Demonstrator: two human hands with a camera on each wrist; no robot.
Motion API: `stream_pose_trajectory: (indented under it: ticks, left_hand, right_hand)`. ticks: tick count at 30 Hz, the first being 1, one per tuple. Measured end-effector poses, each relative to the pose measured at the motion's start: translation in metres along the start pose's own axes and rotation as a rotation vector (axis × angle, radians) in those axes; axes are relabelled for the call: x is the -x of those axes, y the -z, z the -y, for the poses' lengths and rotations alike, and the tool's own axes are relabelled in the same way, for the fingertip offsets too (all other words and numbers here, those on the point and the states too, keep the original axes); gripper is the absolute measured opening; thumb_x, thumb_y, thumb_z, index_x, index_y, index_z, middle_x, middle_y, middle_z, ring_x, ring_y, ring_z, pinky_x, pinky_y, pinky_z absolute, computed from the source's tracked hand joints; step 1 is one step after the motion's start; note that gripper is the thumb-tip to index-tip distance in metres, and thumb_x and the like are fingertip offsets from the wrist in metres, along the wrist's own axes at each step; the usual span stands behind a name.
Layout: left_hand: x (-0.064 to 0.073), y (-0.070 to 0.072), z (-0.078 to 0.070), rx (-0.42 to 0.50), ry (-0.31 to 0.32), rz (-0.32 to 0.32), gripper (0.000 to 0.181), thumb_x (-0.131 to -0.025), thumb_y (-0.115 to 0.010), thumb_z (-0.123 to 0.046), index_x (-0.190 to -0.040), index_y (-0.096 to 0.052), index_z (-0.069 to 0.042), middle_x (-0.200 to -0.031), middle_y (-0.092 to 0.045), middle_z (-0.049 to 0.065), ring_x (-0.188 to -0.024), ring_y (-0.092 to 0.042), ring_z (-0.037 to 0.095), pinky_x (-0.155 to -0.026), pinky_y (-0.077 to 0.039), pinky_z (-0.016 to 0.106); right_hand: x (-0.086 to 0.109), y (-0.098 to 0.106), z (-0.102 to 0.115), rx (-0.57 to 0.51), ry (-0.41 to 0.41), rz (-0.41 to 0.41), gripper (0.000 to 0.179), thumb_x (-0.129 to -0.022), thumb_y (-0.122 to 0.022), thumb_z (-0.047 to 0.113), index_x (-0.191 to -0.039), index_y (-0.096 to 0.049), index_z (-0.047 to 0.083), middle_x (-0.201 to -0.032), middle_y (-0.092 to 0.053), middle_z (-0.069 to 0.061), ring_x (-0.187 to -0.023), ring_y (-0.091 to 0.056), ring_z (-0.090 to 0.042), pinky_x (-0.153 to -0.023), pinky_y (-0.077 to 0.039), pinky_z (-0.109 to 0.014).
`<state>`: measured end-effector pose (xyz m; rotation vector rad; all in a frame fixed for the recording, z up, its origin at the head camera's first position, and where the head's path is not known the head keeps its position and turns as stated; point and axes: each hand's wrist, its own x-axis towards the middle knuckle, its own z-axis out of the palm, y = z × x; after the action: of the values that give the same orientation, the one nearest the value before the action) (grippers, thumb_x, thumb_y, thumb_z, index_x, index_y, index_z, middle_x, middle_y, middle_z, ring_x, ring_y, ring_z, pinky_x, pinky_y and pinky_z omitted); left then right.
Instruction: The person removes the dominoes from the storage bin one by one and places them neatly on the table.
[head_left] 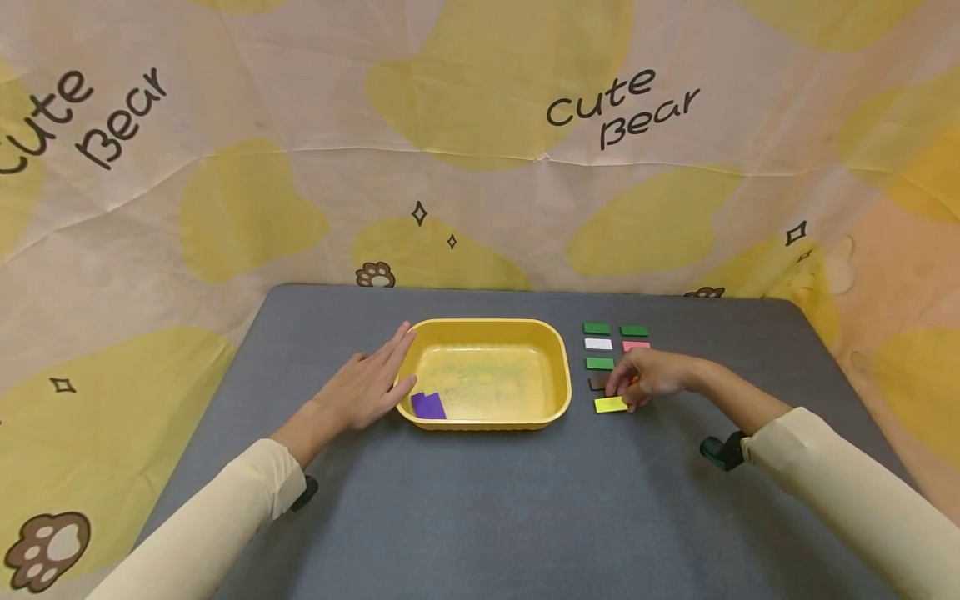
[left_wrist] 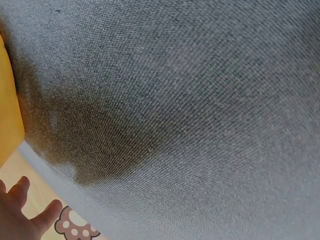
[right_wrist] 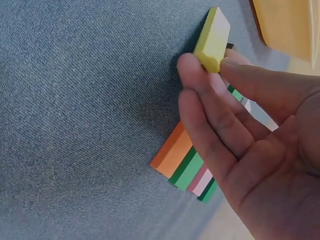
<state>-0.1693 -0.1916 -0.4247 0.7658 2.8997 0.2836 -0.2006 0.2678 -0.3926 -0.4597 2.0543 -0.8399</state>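
Between thumb and fingers of my right hand (head_left: 651,375) is one end of a small flat yellow block (right_wrist: 214,37). In the right wrist view the block tilts up off the cloth. Beside that hand lie a brown block (head_left: 597,382), a pink block (head_left: 636,345) and an orange block (right_wrist: 172,150), partly covered by fingers. My left hand (head_left: 367,385) has its fingers extended at the left rim of a yellow tray (head_left: 566,367). Two purple blocks (head_left: 430,407) lie in the tray's near left corner. In the left wrist view only part of the left hand (left_wrist: 20,212) shows.
Green blocks (head_left: 600,363) and a white block (head_left: 597,343) lie in two columns right of the tray. The grey table (head_left: 465,517) ends at a patterned cloth backdrop (head_left: 480,208) behind it.
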Motion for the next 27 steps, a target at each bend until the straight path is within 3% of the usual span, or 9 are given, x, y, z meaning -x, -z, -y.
stream_pose_trajectory:
  ticks: [13,20,27]
  left_hand:
    - [0.001,0.0,0.0,0.001,-0.003,-0.014,0.076,-0.104,-0.042,-0.044,-0.161,-0.006,-0.008,-0.167,-0.009,0.011,-0.143,-0.038,0.03,-0.105,-0.036,0.059]
    - [0.0,0.0,0.0,-0.003,-0.003,-0.012,0.076,-0.104,-0.041,-0.045,-0.161,-0.005,-0.009,-0.167,-0.008,0.01,-0.143,-0.037,0.03,-0.105,-0.036,0.059]
    - [0.0,-0.001,0.001,-0.005,-0.004,-0.013,0.076,-0.104,-0.041,-0.045,-0.161,-0.005,-0.009,-0.167,-0.007,0.009,-0.143,-0.038,0.03,-0.105,-0.036,0.059]
  right_hand:
    - [0.006,0.013,0.016,0.065,-0.006,-0.014,0.035,-0.092,-0.061,-0.005,-0.126,-0.057,-0.011,-0.1,-0.067,-0.019,-0.086,-0.068,-0.026,-0.081,-0.056,-0.041]
    - [0.001,0.03,0.05,0.157,0.034,-0.033,0.036,-0.096,-0.06,0.002,-0.13,-0.056,-0.01,-0.107,-0.069,-0.019,-0.092,-0.068,-0.027,-0.087,-0.055,-0.04]
    - [-0.023,0.029,0.09,0.203,0.108,-0.052,0.035,-0.096,-0.062,0.001,-0.129,-0.056,-0.01,-0.107,-0.072,-0.017,-0.092,-0.07,-0.026,-0.085,-0.056,-0.043]
